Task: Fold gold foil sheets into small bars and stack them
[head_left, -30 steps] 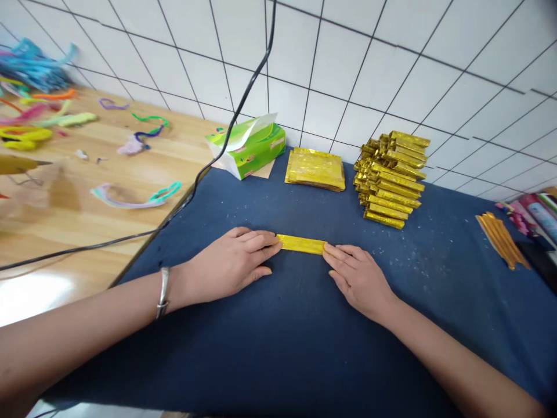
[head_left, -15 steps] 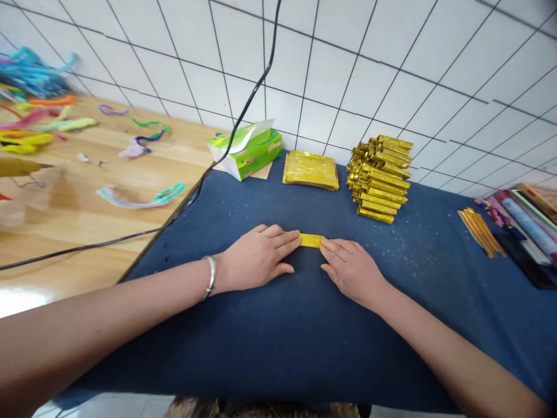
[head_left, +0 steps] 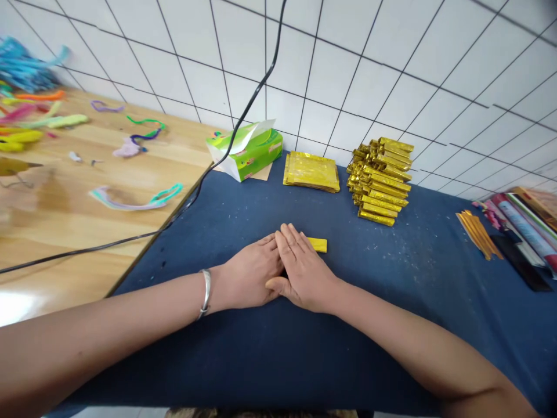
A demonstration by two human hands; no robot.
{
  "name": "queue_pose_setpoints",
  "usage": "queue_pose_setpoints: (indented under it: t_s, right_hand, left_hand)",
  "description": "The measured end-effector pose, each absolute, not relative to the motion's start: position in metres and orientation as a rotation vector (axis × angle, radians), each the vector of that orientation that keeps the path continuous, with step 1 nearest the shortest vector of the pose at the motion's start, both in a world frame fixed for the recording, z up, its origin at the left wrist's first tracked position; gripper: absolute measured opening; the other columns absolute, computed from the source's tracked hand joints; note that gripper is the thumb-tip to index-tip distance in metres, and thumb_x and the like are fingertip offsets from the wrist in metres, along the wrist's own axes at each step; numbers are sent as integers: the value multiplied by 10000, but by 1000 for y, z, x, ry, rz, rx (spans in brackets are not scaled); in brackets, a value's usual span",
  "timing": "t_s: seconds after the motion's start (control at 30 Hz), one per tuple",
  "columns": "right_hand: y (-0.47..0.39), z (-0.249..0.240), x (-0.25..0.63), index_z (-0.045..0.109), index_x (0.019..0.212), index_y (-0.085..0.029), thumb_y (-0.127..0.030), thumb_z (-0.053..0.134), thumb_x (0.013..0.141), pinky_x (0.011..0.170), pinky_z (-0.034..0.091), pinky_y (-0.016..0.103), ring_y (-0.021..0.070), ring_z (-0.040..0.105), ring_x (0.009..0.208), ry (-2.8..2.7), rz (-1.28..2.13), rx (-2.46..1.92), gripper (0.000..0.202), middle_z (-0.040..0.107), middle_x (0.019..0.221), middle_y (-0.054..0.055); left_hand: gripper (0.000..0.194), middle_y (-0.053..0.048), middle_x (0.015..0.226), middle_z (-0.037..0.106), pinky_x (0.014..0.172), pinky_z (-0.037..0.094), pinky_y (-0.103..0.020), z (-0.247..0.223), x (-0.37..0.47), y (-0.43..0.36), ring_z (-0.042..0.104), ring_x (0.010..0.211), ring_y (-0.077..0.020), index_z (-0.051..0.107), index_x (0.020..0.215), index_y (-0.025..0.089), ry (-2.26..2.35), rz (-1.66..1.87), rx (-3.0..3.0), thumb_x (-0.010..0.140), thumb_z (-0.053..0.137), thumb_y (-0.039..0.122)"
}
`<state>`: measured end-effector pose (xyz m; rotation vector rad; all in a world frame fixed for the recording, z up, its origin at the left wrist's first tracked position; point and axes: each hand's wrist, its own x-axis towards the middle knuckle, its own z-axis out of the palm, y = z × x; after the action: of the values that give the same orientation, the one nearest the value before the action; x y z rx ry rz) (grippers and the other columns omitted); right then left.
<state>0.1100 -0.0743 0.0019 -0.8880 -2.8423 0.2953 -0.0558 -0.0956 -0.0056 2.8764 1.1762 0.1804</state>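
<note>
Gold strip is mid-frame on the blue table; its R end pokes out, the rest is hid by R hand. R grip lies flat, fingers out straight, on top of L hand. L fingertips hid, so can't tell if L grip pinches. 0.5 s ago hands were apart. Blue fuzzy bunch, upper L, is blurry & cut off.

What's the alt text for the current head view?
A person's left hand and right hand meet over a gold strip on a blue table, only the strip's right end showing. Behind them are a green box, a flat gold stack and a gold pile.
</note>
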Motion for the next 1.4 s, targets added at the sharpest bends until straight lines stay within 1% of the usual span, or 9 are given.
queue_pose_setpoints:
  t_s: [0.17,0.27,0.53,0.7,0.83,0.93,1.07,1.23,1.4]
  right_hand:
    - [-73,-3,136,139,1423,12,-660,283,853,1136,168,502,288,43,1404,-2864,315,-961,893,144,1490,249]
    - [-71,-2,147,170,1425,-2,-666,278,851,1137,171,499,293,65,1401,-2925,286,-983,884,150,1492,233]
    - [-58,2,159,259,1424,-85,-591,289,895,1141,206,449,256,142,1396,-3013,231,-954,733,225,1494,144]
    - [-53,2,169,235,1435,-110,-552,331,904,1140,220,436,233,139,1398,-3035,213,-900,698,240,1494,119]
    - [-51,0,178,224,1440,-131,-524,332,915,1133,235,442,222,132,1401,-3034,194,-922,665,227,1500,103]
    - [-51,-2,182,213,1442,-127,-526,326,915,1131,237,447,227,136,1400,-3039,175,-928,670,218,1502,103]
    - [-52,-4,182,233,1436,-120,-539,327,910,1134,229,445,229,140,1399,-3015,170,-914,679,222,1500,110]
    - [-50,-2,183,260,1430,-144,-519,334,917,1136,222,442,222,157,1397,-3013,187,-912,640,228,1500,93]
    - [-45,2,193,218,1441,-194,-474,325,935,1125,245,440,197,177,1393,-3028,224,-913,589,246,1497,48]
  left_hand:
    - [748,-175,1476,253,1123,184,-400,-8,-61,-94,228,1374,-282,268,1417,65,1188,172,2844,879,319,583]
    - [787,-172,1485,226,1121,187,-403,-7,-67,-95,215,1378,-287,239,1432,81,1204,157,2844,866,321,622]
    - [646,-130,1437,351,1100,246,-389,-1,-74,-95,329,1334,-259,383,1377,121,1264,155,2861,897,354,552]
    - [535,-93,1380,449,1081,287,-381,2,-79,-91,426,1272,-239,472,1315,139,1286,203,2884,923,360,485]
    - [491,-83,1343,496,1098,261,-389,6,-83,-88,460,1244,-225,507,1283,153,1272,207,2867,934,353,462]
    - [509,-77,1378,457,1118,220,-397,8,-75,-84,390,1299,-228,485,1302,161,1284,235,2835,934,335,479]
    - [690,-93,1485,260,1129,194,-387,3,-58,-78,255,1371,-232,295,1418,146,1158,246,2818,893,317,594]
    - [731,-110,1485,253,1139,156,-389,-2,-59,-73,221,1383,-228,204,1448,150,1046,161,2752,887,316,605]
    - [643,-54,1491,248,1146,143,-343,4,-86,-65,202,1389,-182,197,1449,205,867,136,2715,913,370,514]
